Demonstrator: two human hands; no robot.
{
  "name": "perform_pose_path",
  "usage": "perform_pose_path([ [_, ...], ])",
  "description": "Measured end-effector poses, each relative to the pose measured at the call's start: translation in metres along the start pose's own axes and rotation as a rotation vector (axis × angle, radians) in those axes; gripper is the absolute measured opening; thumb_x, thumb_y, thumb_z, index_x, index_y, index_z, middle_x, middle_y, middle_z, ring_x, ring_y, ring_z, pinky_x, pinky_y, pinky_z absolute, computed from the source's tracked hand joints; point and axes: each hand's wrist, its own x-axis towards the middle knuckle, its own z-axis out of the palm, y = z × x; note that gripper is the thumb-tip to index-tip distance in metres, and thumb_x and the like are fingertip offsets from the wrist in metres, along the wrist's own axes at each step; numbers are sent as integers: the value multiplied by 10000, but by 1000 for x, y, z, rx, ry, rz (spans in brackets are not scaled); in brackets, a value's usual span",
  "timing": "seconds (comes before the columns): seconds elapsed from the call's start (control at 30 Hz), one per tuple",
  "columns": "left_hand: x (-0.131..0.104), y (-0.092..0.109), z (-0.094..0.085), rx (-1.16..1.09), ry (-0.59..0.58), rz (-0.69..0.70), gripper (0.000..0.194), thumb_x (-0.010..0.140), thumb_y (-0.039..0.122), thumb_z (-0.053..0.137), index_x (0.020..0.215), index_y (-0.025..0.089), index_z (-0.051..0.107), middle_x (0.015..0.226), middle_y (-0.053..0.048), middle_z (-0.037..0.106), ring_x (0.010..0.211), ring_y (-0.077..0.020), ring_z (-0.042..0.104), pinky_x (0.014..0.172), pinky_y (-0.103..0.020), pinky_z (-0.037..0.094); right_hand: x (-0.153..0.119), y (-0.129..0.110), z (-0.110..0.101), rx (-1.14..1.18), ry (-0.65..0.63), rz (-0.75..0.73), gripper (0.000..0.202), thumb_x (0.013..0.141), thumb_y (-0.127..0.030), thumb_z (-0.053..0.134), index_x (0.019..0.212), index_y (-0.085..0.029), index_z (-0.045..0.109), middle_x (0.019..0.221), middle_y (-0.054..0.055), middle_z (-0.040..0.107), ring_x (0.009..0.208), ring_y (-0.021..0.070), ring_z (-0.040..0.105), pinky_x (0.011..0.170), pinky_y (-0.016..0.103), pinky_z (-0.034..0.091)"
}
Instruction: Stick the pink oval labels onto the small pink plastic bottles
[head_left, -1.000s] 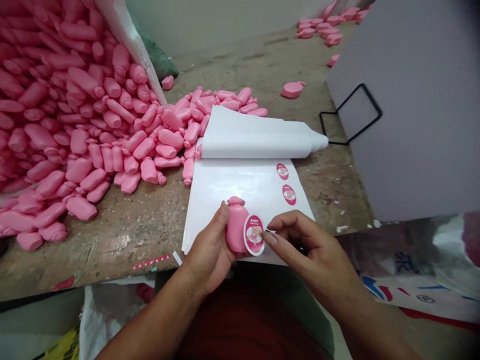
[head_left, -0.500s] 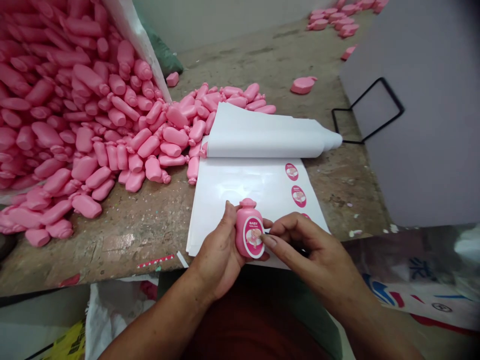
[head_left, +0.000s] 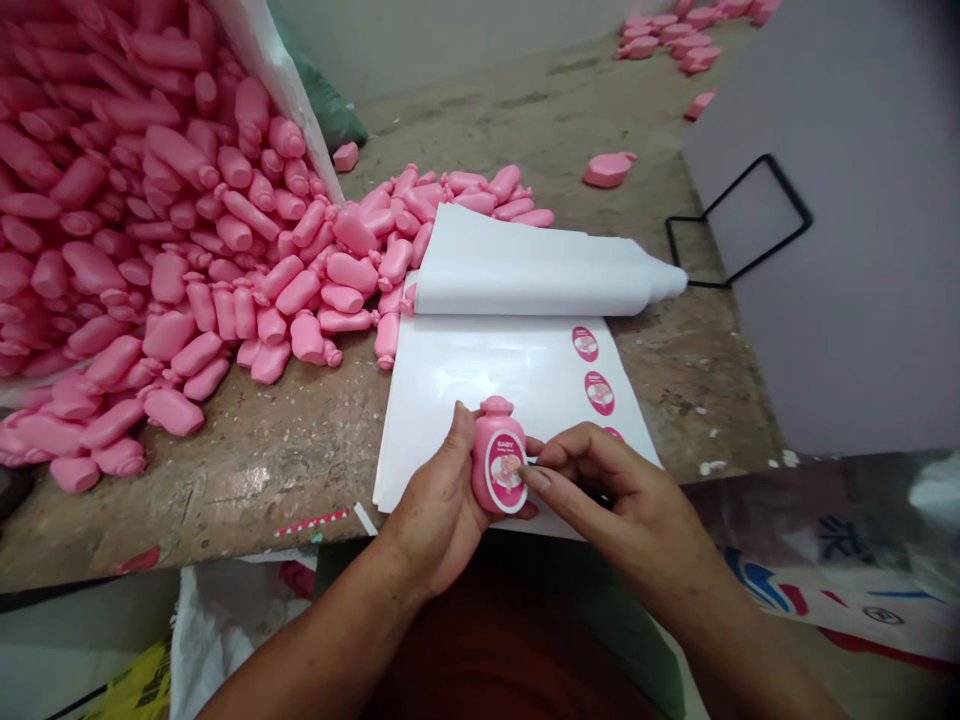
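A small pink toy bottle point(head_left: 489, 432) stands nearly upright in my left hand point(head_left: 441, 515), whose fingers wrap round it from behind with the thumb along its side. On its front lies an oval label point(head_left: 507, 478) with a white rim, a picture and the word BABY. My right hand point(head_left: 626, 505) is closed in a pinch, thumb and fingertips at the label's right edge. Something small and dark shows between those fingers; I cannot make out what it is. Under both hands lies a white sticker sheet point(head_left: 427, 410) with a few oval labels point(head_left: 600, 393) along its right side.
Folded-back white sheets point(head_left: 517, 272) curl above the sticker sheet. A large heap of pink bottles point(head_left: 247, 220) spills from a white sack point(head_left: 292, 90) at left. One loose bottle point(head_left: 608, 170) lies behind. At right stands a grey panel point(head_left: 847, 300) with a black wire frame point(head_left: 772, 235).
The label's lower edge seems to sit slightly closer to the bottle. Both hands keep almost the same place and grip.
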Motion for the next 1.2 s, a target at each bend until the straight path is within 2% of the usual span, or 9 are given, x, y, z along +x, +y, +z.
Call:
perform_pose_path([
  [0.3, 0, 0, 0, 25, 5, -1, 524, 890, 651, 532, 1153, 201, 584, 973, -82, 678, 883, -207, 660, 786, -334, 506, 1, -3, 1, 33, -13, 18, 208, 804, -388, 709, 723, -229, 602, 642, -8, 676, 588, 161, 653, 567, 277, 546],
  [0.57, -1, -1, -1, 29, -9, 0, 465, 970, 598, 397, 1148, 204, 568, 961, -80, 676, 858, -188, 665, 789, -324, 511, 1, -5, 0, 20, -16, 20, 203, 806, -384, 705, 722, -231, 601, 637, -6, 686, 579, 160, 649, 561, 275, 529],
  [0.83, -2, 0, -1, 59, 5, 10, 509, 901, 615, 543, 1196, 201, 566, 998, -86, 668, 824, -178, 642, 711, -288, 488, 2, -3, 1, -3, -16, 17, 193, 812, -387, 693, 739, -232, 605, 641, 0, 689, 580, 165, 651, 566, 284, 520],
  [0.93, -2, -1, -2, 72, -13, 27, 469, 902, 560, 586, 1199, 198, 570, 983, -67, 652, 771, -139, 602, 684, -259, 468, 1, -3, 1, -11, -8, 1, 179, 810, -374, 687, 741, -234, 599, 644, -6, 683, 580, 162, 649, 559, 281, 511],
  [1.07, -4, -1, -2, 91, -19, 37, 347, 890, 383, 670, 1170, 203, 571, 925, -16, 609, 767, -108, 571, 710, -243, 474, -1, 0, 0, -51, -1, -14, 175, 832, -384, 658, 761, -240, 588, 667, -6, 685, 602, 173, 657, 576, 298, 508],
  [1.13, -4, -1, -1, 98, -18, 38, 373, 859, 309, 715, 1183, 208, 561, 907, 3, 594, 776, -99, 572, 731, -237, 481, -3, 3, 0, -134, 17, -32, 160, 860, -388, 630, 799, -244, 594, 700, 5, 700, 636, 192, 660, 605, 323, 498],
  [1.2, -4, -1, 0, 96, -29, 44, 415, 832, 265, 744, 1195, 201, 555, 891, 13, 588, 778, -90, 574, 749, -231, 488, -6, 5, 1, -304, 77, -117, 132, 880, -376, 611, 844, -249, 619, 750, 22, 722, 664, 210, 642, 645, 353, 468],
])
